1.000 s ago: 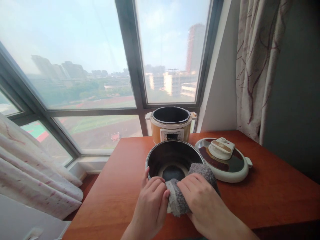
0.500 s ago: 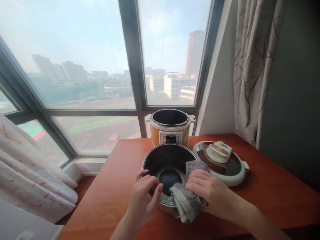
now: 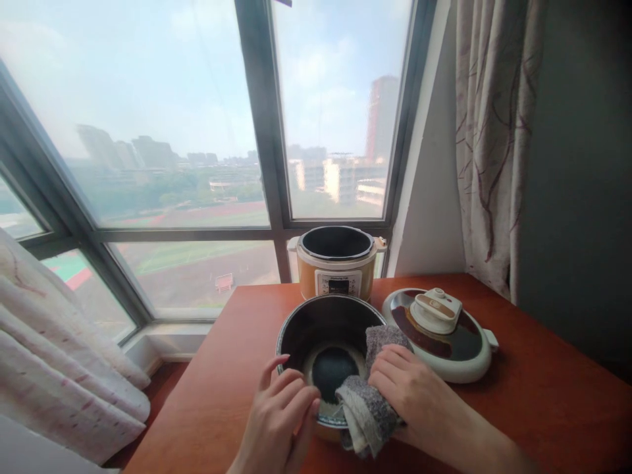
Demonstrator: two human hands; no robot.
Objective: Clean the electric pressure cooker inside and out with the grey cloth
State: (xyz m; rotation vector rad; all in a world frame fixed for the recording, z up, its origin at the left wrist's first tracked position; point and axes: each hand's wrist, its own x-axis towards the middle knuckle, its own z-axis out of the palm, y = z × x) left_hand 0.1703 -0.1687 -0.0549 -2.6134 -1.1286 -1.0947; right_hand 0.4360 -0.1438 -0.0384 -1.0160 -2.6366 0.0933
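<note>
A dark inner pot (image 3: pixel 336 319) with a pale ring around its base stands on the table, its mouth tipped toward me. At the front left of its rim is my left hand (image 3: pixel 279 415), fingers curled over the edge and thumb close to them; the exact contact is partly hidden. A grey cloth (image 3: pixel 368 408) hangs bunched over the pot's right front rim. My right hand (image 3: pixel 415 388) is closed on this cloth, pressing it against the rim. Part of the cloth lies under my fingers, out of sight.
Behind the pot stands an orange and white electric cooker (image 3: pixel 309 276), open at the top. To the right lies its round lid (image 3: pixel 474 368), handle up. The wooden table (image 3: pixel 207 382) reaches toward a large window; curtains (image 3: pixel 494 131) hang on both sides.
The whole scene sits slightly lower in view. My left hand has turned a little at the rim, its thumb now lower and closer to the fingers. The right hand keeps its hold on the cloth.
</note>
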